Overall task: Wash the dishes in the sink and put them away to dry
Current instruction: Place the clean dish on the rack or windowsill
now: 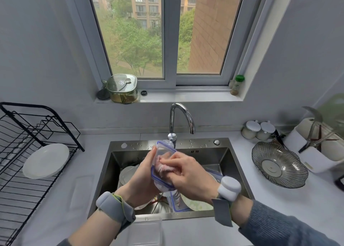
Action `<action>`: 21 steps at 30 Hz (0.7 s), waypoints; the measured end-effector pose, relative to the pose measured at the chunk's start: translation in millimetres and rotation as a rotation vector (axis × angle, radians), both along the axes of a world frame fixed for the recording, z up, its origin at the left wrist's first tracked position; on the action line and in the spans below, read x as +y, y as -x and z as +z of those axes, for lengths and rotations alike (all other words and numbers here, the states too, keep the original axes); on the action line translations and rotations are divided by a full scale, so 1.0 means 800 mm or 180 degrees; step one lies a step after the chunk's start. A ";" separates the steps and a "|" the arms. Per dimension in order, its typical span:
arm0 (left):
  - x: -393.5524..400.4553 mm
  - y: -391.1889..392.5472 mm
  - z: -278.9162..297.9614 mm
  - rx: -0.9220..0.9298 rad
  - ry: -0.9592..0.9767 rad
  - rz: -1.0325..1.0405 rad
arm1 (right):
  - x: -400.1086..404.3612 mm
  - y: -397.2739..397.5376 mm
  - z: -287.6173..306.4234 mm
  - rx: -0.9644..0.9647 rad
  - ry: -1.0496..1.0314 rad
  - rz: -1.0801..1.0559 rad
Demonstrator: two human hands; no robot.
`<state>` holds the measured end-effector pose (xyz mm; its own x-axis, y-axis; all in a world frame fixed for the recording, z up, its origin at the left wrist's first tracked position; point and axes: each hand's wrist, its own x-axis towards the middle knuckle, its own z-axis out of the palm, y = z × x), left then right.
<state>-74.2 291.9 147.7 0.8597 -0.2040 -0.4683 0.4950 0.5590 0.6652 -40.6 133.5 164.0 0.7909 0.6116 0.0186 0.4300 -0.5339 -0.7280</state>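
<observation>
Mid-wash, early in the load by our reading. Our left hand (143,173) holds a clear container lid (163,164) with a blue seal upright over the sink (230,152), fingers behind it and thumb along its near edge. Our right hand (188,173) is curled round a pink cloth (164,168) and presses it against the lid's face. The lid sits just below the faucet (181,117) spout; whether water is running we cannot tell.

Done so far: one white plate (45,161) stands in the black drying rack (24,134), well off to the left of the left hand. Nothing else shows there.

Left to do: beneath both hands the basin holds several plates (126,175), a second blue-rimmed lid (175,199) and what look like chopsticks, partly hidden by our wrists. A clear container (147,231) sits on the counter edge nearest us, below the hands; washed or not, we cannot say.

Room and edges: the spout is close above the lid, so lifting it straight up risks a knock. The route leftward from the left hand to the rack crosses bare counter. To the right of the right hand, a wire basket (279,164) and utensil holder (312,145) crowd the counter.
</observation>
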 end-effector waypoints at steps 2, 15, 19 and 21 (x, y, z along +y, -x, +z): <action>0.008 -0.002 -0.004 -0.0002 -0.0097 0.0046 | -0.005 0.009 0.005 0.0162 0.0030 0.0288; -0.014 0.002 0.003 -0.0093 -0.0202 -0.0130 | -0.014 -0.040 0.011 -0.0468 0.0107 -0.0771; -0.010 -0.002 0.013 -0.0177 0.0003 -0.0068 | -0.001 -0.018 0.010 -0.0441 0.0073 -0.0242; -0.003 -0.001 0.007 -0.0101 -0.0091 -0.0057 | -0.002 -0.012 0.008 -0.0234 0.0106 -0.0011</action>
<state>-73.1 289.5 153.4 0.8705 -0.2063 -0.4468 0.4832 0.5309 0.6962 -31.0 132.0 170.1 0.7903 0.6101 0.0565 0.4797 -0.5588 -0.6765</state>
